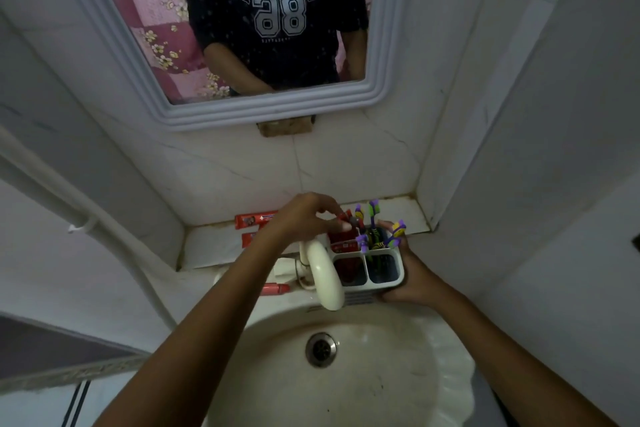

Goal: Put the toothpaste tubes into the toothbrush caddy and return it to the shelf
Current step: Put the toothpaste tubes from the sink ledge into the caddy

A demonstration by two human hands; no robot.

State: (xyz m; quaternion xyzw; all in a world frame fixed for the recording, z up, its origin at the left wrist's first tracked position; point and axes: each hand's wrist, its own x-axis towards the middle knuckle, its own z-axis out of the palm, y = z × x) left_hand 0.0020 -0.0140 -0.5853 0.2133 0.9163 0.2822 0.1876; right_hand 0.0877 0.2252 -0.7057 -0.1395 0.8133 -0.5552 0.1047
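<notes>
Nearest lies the glossy ceramic basin point(346, 374) with its metal drain point(321, 349), and over its back rim curves a smooth cream faucet point(323, 276). Just beyond, the right hand point(407, 279) wraps its fingers around the white plastic toothbrush caddy point(384, 279), a boxy holder with open compartments, purple-headed toothbrushes point(375, 224) bristling from the rear ones. The left hand point(306, 218) pinches a red toothpaste tube point(343, 241) with fingertips closed on its top, seating it in a left-hand compartment. Loading looks partly done: two more soft red tubes point(254, 218) lie on the tiled shelf point(207, 243) behind. Next, likely, release and reach for those.
</notes>
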